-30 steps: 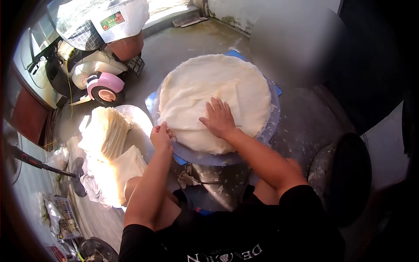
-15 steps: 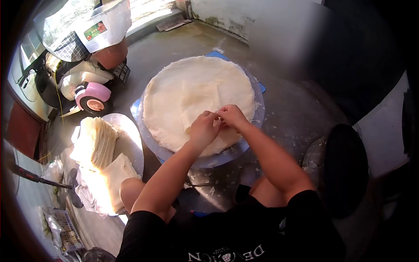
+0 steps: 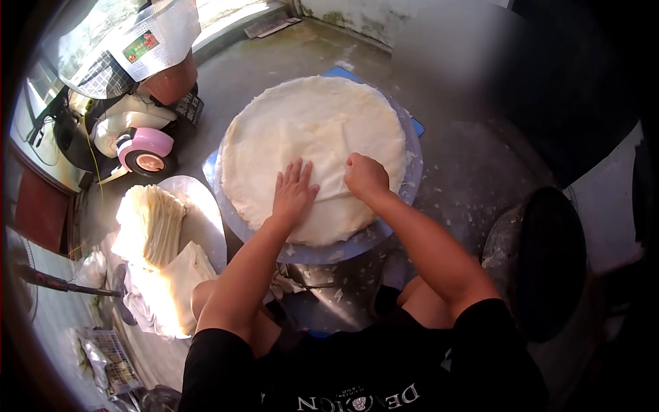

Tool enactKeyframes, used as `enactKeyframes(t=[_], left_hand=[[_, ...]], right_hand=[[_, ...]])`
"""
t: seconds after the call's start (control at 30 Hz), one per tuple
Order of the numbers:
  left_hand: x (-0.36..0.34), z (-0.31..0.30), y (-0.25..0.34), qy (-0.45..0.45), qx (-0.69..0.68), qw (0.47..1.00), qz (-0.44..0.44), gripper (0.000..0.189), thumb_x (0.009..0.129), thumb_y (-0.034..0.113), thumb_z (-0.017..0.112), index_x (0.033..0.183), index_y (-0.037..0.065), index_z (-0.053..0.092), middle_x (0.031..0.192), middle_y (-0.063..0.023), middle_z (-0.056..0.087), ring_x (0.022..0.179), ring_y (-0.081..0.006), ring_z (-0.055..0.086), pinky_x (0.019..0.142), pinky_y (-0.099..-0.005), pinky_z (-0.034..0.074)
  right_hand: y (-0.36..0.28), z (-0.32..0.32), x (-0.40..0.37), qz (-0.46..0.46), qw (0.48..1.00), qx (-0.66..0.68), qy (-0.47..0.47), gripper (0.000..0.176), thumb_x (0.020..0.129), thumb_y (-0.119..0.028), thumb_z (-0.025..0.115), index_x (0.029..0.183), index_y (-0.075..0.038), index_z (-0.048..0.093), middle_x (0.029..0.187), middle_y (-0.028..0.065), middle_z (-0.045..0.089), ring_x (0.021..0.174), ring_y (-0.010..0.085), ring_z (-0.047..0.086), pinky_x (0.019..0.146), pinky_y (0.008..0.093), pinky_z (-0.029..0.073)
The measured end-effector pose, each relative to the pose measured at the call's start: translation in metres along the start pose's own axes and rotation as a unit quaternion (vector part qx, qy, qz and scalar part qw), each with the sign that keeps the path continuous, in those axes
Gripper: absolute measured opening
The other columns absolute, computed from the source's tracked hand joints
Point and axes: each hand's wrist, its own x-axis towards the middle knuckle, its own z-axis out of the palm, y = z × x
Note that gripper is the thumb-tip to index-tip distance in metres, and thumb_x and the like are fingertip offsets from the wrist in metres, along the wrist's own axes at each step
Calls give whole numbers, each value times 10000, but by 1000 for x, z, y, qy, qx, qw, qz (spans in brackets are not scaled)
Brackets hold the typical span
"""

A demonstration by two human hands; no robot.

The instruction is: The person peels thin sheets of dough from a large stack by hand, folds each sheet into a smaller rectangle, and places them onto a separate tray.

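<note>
A wide, round stack of pale, thin dough sheets (image 3: 274,130) lies on a round, bluish board (image 3: 336,255) in front of me. My left hand (image 3: 295,192) rests flat on the stack's near left part, fingers spread. Right of it, my right hand (image 3: 366,177) is closed in a pinch at the edge of a thin dough sheet (image 3: 328,180) on top. Creases in that sheet run toward the right hand, whose fingertips are partly hidden.
At left, a round tray (image 3: 216,226) bears folded pale sheets (image 3: 147,223) and a second pile (image 3: 182,281). Behind it stand a pink-fendered wheel (image 3: 147,154) and a white basket (image 3: 161,44). A dark round object (image 3: 549,264) is at right. Pale scraps dot the floor.
My hands, close together before at the top sheet, have parted. The left has moved left and flattened on the stack; the right has shifted slightly right, still closed.
</note>
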Motion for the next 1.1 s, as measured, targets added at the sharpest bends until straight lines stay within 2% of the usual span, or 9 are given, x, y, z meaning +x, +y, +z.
enactKeyframes(t=[0.17,0.23,0.47,0.57,0.63,0.73,0.93,0.97,1.1], left_hand=[[28,-40,15,-34,-40,998,-28,635,998,382,529,1535,80,373,1625,-187,285,1513,-360,244,1227,-503,194],[48,-31,5,13,16,999,40,673,993,403,529,1548,69,348,1639,-175,262,1527,-346,216,1232,-503,182],[83,-10,-25,-43,6,997,-59,723,985,453,532,1560,67,325,1646,-175,250,1535,-339,197,1230,-522,182],[82,-13,-42,5,-96,995,-21,704,963,397,615,1531,58,374,1608,-196,320,1506,-356,262,1211,-505,251],[72,-13,-48,69,-133,988,-32,699,945,359,655,1517,53,394,1582,-204,358,1485,-364,298,1199,-489,282],[50,-28,-56,127,-213,967,-55,695,923,304,707,1500,45,418,1547,-208,410,1456,-368,352,1183,-445,324],[-9,-91,-73,26,-446,880,-158,672,943,286,704,1491,19,422,1520,-236,439,1433,-347,401,1164,-411,345],[-18,-103,-71,-5,-518,837,-174,668,952,287,698,1490,8,419,1520,-248,433,1432,-340,404,1159,-408,347],[-64,-143,-73,0,-558,808,-190,698,965,353,679,1500,1,401,1525,-245,422,1432,-324,399,1160,-423,334]], right_hand=[[-26,-33,-8,113,987,-41,-106,434,798,-351,764,1078,-37,659,1057,179,712,1043,328,683,865,449,534],[-31,-37,-7,131,982,-54,-124,464,777,-371,782,1068,-32,660,1048,174,716,1025,331,689,863,445,538],[-16,-18,2,91,984,-43,-149,292,748,-196,739,973,-13,705,977,187,729,936,354,709,828,444,563],[-18,-5,-2,72,994,19,-77,269,760,-206,761,960,-52,666,963,155,718,842,320,708,762,417,579],[-25,-1,-7,223,908,353,-8,264,788,-83,700,1014,36,630,900,144,698,833,283,707,602,385,593],[-35,-12,-13,254,848,445,-135,255,835,-21,631,1078,56,613,929,131,679,814,233,699,538,324,587],[-85,-38,4,111,836,526,-113,323,856,-17,591,1169,60,614,986,128,686,787,200,695,604,316,608],[-102,-51,9,78,837,527,-127,331,856,-27,588,1175,57,615,986,121,689,786,193,694,616,312,610],[-170,-98,21,-4,830,507,-233,407,848,-54,575,1241,41,623,992,100,691,751,174,685,643,297,604]])
